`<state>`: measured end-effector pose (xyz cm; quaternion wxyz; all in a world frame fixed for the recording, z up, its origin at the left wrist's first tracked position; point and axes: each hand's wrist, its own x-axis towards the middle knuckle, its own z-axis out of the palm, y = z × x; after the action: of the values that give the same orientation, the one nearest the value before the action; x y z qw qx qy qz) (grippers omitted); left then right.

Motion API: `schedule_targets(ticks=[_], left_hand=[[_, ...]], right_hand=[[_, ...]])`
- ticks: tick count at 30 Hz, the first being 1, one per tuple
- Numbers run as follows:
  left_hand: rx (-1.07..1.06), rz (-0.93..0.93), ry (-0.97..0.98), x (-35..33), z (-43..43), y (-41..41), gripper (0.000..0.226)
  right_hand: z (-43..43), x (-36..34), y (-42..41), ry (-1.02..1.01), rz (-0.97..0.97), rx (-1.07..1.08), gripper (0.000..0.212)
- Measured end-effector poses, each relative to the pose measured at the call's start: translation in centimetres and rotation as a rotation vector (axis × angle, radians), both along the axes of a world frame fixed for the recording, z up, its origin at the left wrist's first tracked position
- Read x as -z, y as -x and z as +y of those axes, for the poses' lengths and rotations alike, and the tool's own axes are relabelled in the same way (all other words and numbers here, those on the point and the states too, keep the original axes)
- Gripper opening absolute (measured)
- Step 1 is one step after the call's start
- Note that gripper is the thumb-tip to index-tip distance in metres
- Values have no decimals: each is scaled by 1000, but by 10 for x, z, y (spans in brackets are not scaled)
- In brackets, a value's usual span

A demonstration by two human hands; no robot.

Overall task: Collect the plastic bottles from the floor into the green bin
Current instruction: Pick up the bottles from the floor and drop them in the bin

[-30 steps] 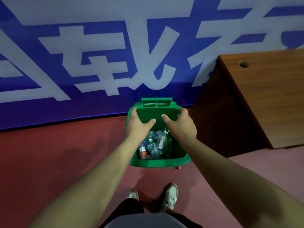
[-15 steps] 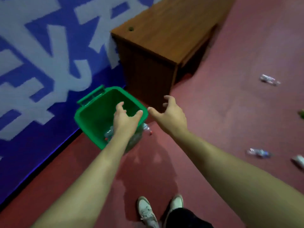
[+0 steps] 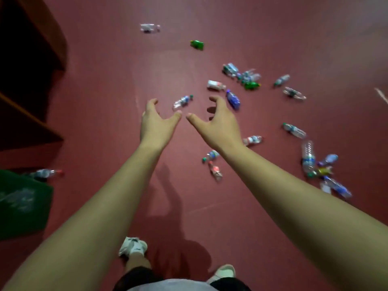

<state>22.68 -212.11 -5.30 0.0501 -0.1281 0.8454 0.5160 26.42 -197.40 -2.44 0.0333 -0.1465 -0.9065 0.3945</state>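
Several plastic bottles lie scattered on the red floor, most of them to my right. A clear bottle with a green cap lies just beyond my hands. A blue bottle lies by my right fingers. My left hand and my right hand are stretched out side by side above the floor, fingers loosely spread, holding nothing. The green bin stands at the left edge with bottles inside. One more clear bottle lies right behind the bin.
A dark wooden desk fills the upper left. My two white shoes stand at the bottom of the view. A pile of bottles lies at the right, another cluster farther off.
My view has swung from the bin and wall round to the open floor. Both hands have left the bin's rim and now reach out empty over the bottles.
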Motion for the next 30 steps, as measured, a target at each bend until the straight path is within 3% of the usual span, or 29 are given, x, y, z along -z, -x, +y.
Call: schedule_targets(ticks=[8, 18, 23, 30], left_hand=[[214, -18, -53, 3, 286, -79, 70], [487, -58, -113, 29, 572, -65, 67], [592, -74, -102, 30, 685, -92, 59], [544, -75, -89, 46, 826, -134, 55]], right_hand=[[288, 8, -121, -31, -69, 258, 81], [522, 24, -133, -68, -93, 474, 70], [645, 18, -172, -104, -167, 586, 78], [790, 39, -200, -104, -160, 499, 74]])
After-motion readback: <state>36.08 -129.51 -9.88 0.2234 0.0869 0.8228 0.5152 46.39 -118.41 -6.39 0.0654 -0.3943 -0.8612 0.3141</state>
